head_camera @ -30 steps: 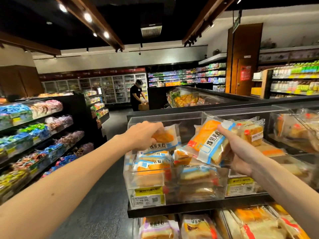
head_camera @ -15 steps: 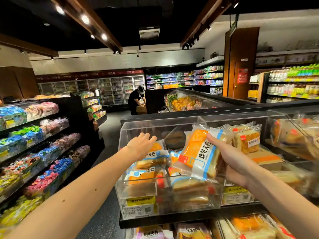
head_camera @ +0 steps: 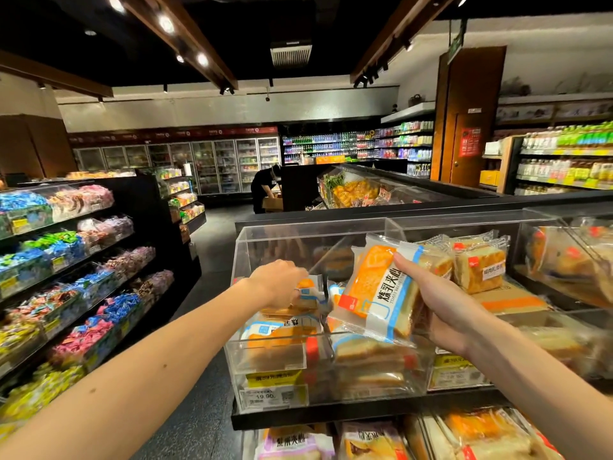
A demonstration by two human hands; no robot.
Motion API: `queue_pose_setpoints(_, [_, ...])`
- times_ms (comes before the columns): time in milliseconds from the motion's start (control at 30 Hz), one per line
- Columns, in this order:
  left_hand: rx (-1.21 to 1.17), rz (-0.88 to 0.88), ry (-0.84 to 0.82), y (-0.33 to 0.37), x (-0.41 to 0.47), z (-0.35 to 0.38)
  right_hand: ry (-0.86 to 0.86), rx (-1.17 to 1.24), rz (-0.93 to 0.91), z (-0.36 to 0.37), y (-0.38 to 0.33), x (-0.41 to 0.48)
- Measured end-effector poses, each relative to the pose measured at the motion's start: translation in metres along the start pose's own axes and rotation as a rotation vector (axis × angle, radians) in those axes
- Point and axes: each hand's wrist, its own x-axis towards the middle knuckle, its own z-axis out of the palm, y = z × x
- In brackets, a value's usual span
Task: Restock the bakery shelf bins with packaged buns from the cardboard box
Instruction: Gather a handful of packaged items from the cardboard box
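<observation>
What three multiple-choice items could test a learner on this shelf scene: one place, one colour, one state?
1. The left grip is: A in the clear bin; B in a pocket; C on a trolley.
2. The packet in the right grip is mainly: A green; B orange and white; C purple.
3. The right grip: A hangs empty; B holds a bottle; C holds the packet.
Answers: A, it reaches over the bin's front wall; B, the wrapper shows these colours; C, it clasps the packet's right edge.
</observation>
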Motion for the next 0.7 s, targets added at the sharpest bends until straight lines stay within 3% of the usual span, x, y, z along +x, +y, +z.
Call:
queue_pose_setpoints(100, [-0.588,-0.037,0.343,0.016,-0.018,-0.033,0.014,0.016,-0.045,0.003,0.0,0.003])
queue_pose_setpoints(167, [-1.051,-0.08,0.301,0.032,-0.035,-0.056,0.031,0.043,-0.099,0.008,0.001,0.007])
queue_pose_setpoints(200, [-1.148,-0.086,0.217,0.039,-0.041,-0.064,0.042,0.057,-0.125,0.012,0.002,0.009])
queue_pose_setpoints(267, [-1.132,-0.084,0.068,0.05,-0.05,-0.072,0.062,0.063,-0.163,0.024,0.003,0.013])
queue_pose_setpoints(333, [-1.131,-0.087,0.032,0.054,-0.054,-0.07,0.064,0.039,-0.208,0.037,0.005,0.014])
queue_pose_setpoints(567, [-1.257,-0.152,0.191,0.027,-0.054,-0.056,0.033,0.017,-0.263,0.044,0.009,0.021])
queue_pose_setpoints(700, [-0.883,-0.097,0.269,-0.013,-0.055,-0.066,0.125,0.043,-0.228,0.027,0.014,0.033])
